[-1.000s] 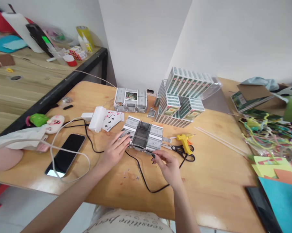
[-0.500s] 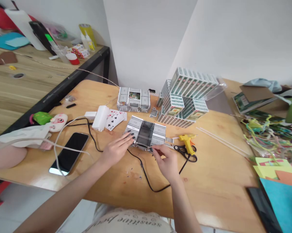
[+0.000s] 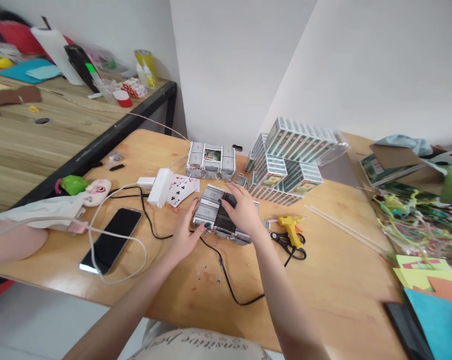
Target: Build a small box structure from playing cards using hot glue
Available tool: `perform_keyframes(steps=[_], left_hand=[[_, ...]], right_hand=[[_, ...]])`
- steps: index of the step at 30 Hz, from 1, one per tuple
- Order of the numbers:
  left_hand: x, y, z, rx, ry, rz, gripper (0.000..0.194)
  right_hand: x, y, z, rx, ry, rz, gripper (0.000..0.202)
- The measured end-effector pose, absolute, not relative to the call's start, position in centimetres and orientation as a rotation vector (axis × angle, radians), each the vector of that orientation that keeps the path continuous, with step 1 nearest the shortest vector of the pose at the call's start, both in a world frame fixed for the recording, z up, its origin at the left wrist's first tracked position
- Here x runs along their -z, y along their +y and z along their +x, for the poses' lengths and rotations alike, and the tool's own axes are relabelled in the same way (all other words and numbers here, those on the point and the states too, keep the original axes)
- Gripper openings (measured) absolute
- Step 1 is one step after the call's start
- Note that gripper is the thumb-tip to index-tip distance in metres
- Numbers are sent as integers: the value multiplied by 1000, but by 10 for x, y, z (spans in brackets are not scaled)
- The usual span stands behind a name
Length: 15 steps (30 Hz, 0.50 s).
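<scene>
A box-like model covered in grey-patterned playing cards [image 3: 206, 211], with a black band across its middle, rests on the wooden table in front of me. My left hand [image 3: 185, 234] grips its left end, thumb at the near corner and fingers along the left side. Across the top lies my right hand [image 3: 244, 210], its fingers over the far edge and its thumb on the black band; it covers much of the right half. Just right of the model are a yellow glue gun [image 3: 291, 227] and black-handled scissors [image 3: 286, 242].
Behind stand a similar card-covered model [image 3: 211, 160] and stacked card boxes [image 3: 301, 137]. Loose playing cards [image 3: 182, 189], a white power strip [image 3: 160, 187], cables and a phone [image 3: 111, 240] lie left. White sticks [image 3: 346, 227], coloured paper [image 3: 436, 310] and tangled cords [image 3: 409, 220] are right.
My right hand has moved from the model's near edge up onto its top, reaching to the far side. My left hand has slid from the top to the left end. The view has shifted slightly.
</scene>
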State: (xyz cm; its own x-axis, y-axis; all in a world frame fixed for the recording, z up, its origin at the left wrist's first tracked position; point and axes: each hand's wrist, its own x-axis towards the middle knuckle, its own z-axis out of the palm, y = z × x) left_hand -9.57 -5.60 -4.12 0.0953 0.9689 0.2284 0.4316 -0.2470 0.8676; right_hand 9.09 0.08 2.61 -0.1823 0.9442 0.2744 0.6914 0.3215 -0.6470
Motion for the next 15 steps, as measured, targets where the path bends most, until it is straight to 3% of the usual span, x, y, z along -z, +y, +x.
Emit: perform_keyframes(steps=[6,15], left_hand=[[49,-54,-85,-1115,1322,1577,57],[47,-55,-80,-1200,1228,1330,58]], right_hand=[[-16,30,75,-648,-2015,-1551,31],[-18,30,80,-647,-2015,-1541,36]])
